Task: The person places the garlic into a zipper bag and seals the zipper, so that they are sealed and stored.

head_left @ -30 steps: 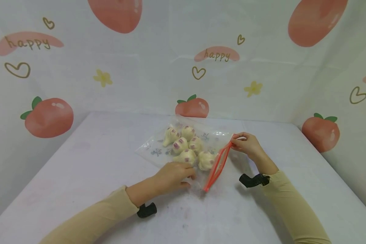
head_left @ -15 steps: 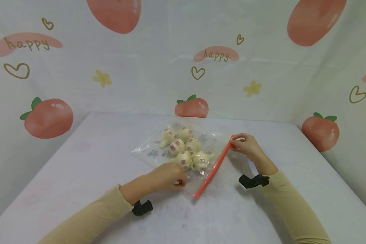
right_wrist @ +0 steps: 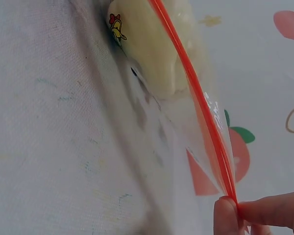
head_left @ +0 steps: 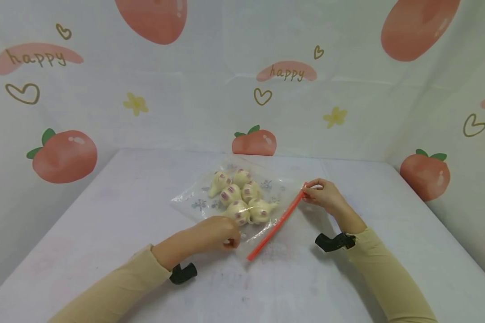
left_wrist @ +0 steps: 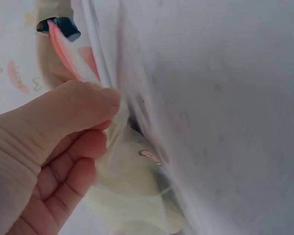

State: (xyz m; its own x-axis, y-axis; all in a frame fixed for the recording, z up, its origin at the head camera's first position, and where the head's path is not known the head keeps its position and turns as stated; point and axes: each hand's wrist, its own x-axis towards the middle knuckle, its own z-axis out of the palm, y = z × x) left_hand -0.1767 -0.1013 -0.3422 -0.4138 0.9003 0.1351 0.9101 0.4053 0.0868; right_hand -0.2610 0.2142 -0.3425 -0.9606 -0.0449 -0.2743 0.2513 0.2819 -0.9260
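Note:
A clear zip bag [head_left: 194, 202] with small printed figures lies on the table, several garlic bulbs [head_left: 231, 194] inside it. Its red zip strip [head_left: 275, 225] runs slantwise along the right side, the two lips together in the head view. My right hand [head_left: 326, 197] pinches the far end of that strip between thumb and fingers [right_wrist: 277, 210]. On the near side, my left hand [head_left: 210, 235] pinches the bag's clear film, thumb [left_wrist: 100, 103] on top, the other fingers curled below. The strip's near end hangs free, a little right of the left hand.
A white cloth covers the table [head_left: 291, 287]. Behind it hangs a white backdrop [head_left: 210, 89] printed with fruit, hearts and flowers. Each wrist carries a black camera mount, one at the left wrist [head_left: 183, 273] and one at the right wrist [head_left: 333, 242].
The left hand has gone from loose fingers to a pinch on the bag and pulled it left and nearer. The red lips, apart before, have come together. The right hand has barely moved.

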